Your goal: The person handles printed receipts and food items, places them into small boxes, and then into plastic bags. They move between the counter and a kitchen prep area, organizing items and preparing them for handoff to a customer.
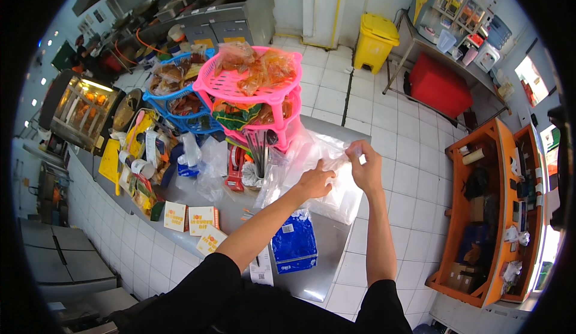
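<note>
A stack of clear plastic bags point(341, 205) lies on the right end of the steel table. At its far edge my right hand point(366, 169) pinches a bit of clear plastic between thumb and fingertips. My left hand point(315, 181) rests over the stack with fingers apart, touching the plastic and gripping nothing that shows. A blue plastic packet point(294, 244) sits nearer to me, below my left forearm. Beside it lies a printed paper slip point(261, 269), partly covered by my arm.
Pink tiered baskets point(249, 91) and blue baskets point(180, 103) with bagged food stand at the far side. Several small printed boxes point(204, 219) lie at the left, near a red tape dispenser point(234, 172) and a utensil holder point(254, 172). An orange shelf unit point(498, 214) stands across the floor.
</note>
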Demonstrator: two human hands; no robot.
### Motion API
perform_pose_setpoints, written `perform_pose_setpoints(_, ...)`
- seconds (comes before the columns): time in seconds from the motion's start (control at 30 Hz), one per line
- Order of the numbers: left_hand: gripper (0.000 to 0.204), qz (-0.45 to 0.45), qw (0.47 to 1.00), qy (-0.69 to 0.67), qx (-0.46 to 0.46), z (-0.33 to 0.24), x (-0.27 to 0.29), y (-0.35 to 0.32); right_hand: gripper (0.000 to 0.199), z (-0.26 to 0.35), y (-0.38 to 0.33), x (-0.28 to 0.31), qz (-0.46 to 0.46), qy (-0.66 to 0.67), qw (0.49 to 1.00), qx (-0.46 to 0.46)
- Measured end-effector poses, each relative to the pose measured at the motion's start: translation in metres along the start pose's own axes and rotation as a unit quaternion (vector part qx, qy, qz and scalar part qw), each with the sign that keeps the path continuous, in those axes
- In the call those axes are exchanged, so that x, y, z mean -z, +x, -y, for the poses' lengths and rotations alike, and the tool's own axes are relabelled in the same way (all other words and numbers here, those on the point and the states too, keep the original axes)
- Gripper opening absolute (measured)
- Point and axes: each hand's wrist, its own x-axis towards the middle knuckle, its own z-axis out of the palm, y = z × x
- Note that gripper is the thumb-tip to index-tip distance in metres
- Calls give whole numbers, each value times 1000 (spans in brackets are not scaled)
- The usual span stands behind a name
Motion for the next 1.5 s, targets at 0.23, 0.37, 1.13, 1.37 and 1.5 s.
perform_pose_setpoints(0.23, 32, 37, 987, -156, -18, 41, -5, -15, 20, 76, 3, 66, -231, 245, 940, 55)
perform_pose_setpoints(0.37, 19, -207, 893, -400, 12, 25, 39, -41, 26, 128, -21, 76, -61, 168, 977, 113)
perform_pose_setpoints(1.13, 30, -86, 834, -544, 26, 23, 146, -322, 13, 197, -187, -99, 215, 285, 904, -233)
perform_pose_setpoints(1.37, 45, 133, 670, -725, 90, 38, 122, -324, 29, 161, -181, -65, 137, 183, 952, -204)
perform_pose_setpoints(1.5, 44, 240, 595, -764, 71, 29, 100, -297, 29, 145, -170, -54, 98, 132, 967, -195)
